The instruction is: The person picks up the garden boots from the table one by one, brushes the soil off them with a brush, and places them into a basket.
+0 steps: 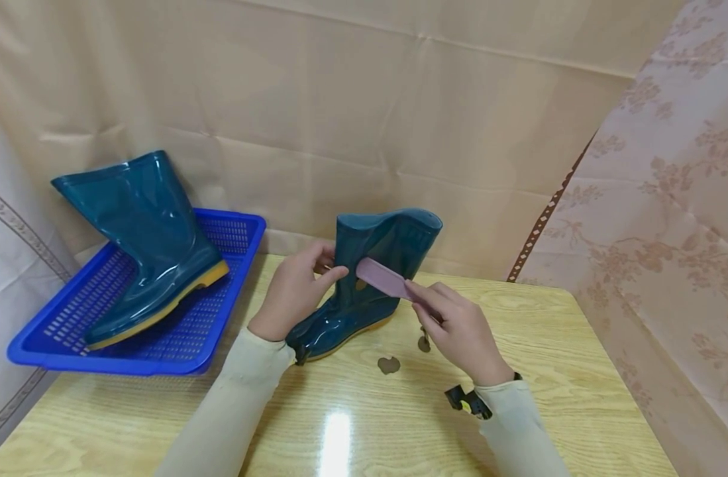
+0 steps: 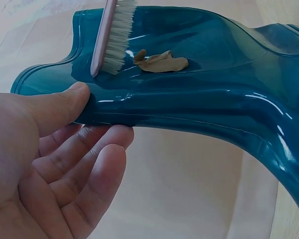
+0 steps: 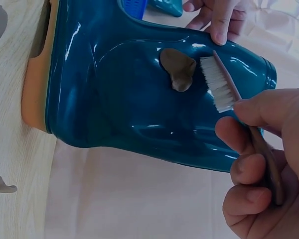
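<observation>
A teal rain boot [image 1: 375,238] with a yellow sole stands upright on the table. My left hand [image 1: 295,288] grips the edge of its shaft below the rim, thumb on the near side and fingers behind. In my right hand [image 1: 459,328] is a brush with a mauve back [image 1: 384,277], its handle pinched between thumb and curled fingers. The white bristles [image 3: 217,84] face the shaft, close to a brown, mud-like clump [image 2: 162,63] stuck there. Whether they touch the boot I cannot tell for sure.
At the left, a blue plastic basket [image 1: 244,265] holds a second teal boot [image 1: 155,225], leaning with its toe toward me. Brown pieces [image 1: 389,365] lie on the wooden table [image 1: 536,371] near my right hand. A beige cloth [image 1: 316,112] hangs behind.
</observation>
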`<action>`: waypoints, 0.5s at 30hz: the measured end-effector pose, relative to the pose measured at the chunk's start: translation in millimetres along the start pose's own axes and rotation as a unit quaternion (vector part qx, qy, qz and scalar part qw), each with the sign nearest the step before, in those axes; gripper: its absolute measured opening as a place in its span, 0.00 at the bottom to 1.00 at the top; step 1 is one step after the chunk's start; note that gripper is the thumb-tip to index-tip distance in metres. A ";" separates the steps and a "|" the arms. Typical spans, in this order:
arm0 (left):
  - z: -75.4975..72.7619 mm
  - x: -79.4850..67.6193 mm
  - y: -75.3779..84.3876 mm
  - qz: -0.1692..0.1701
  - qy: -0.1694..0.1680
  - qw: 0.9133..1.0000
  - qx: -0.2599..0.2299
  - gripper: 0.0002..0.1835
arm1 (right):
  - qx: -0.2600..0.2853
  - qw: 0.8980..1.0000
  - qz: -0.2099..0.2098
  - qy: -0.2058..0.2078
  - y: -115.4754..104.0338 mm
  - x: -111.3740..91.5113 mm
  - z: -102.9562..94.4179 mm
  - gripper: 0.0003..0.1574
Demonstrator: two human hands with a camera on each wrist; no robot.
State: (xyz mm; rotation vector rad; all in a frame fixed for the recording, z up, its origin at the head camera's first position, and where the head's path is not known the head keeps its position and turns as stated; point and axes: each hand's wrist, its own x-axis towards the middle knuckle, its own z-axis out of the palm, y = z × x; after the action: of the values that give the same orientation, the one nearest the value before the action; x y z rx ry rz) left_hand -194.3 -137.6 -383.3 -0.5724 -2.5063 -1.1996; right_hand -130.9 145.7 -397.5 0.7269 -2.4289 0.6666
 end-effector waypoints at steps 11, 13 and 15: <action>-0.4 -1.4 -0.1 -0.014 -0.004 1.000 -0.003 0.15 | -0.021 1.000 -0.001 -0.011 1.0 -0.6 -1.3 0.23; -0.5 -1.3 0.2 -0.016 -0.006 1.000 -0.002 0.16 | -0.026 1.000 -0.004 -0.009 2.3 -0.7 -2.5 0.23; -0.9 -1.3 0.5 -0.018 -0.007 1.000 -0.002 0.16 | -0.033 0.999 -0.003 -0.009 3.6 -0.8 -2.6 0.22</action>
State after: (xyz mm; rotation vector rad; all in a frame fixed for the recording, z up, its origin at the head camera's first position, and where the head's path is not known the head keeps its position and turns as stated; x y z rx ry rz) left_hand -192.9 -138.2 -383.0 -0.5408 -2.5377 -1.2174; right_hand -131.7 150.2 -397.1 0.7172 -2.4522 0.5780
